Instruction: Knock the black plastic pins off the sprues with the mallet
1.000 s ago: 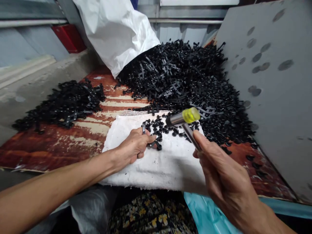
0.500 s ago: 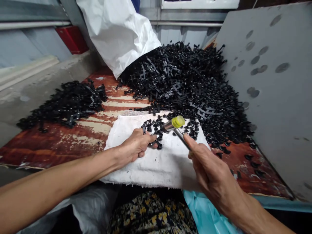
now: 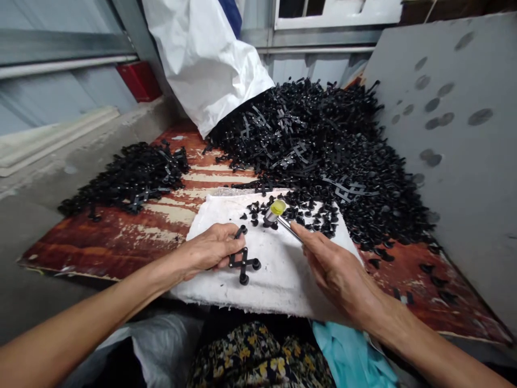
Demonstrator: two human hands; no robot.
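My left hand (image 3: 216, 247) is closed on a black hinged scissor-link piece (image 3: 243, 263), whose crossed arms end in round black feet. The piece is tilted over the near left part of a white cloth (image 3: 278, 291). My right hand (image 3: 333, 264) grips a small mallet (image 3: 287, 224) by its metal handle. The mallet's head has a yellow face turned up and sits among small black round-footed parts (image 3: 319, 218) scattered on the cloth; whether it touches them I cannot tell.
A large heap of black parts (image 3: 323, 140) lies behind the cloth, below a white sack (image 3: 214, 59). To the left, a smaller pile of linked pieces (image 3: 133, 175) rests on the worn red board (image 3: 81, 242). A grey spotted panel (image 3: 464, 161) stands at the right.
The linked piece in my left hand has come nearer to me, away from the loose parts, and its crossed arms now show. The mallet has moved slightly left and lower.
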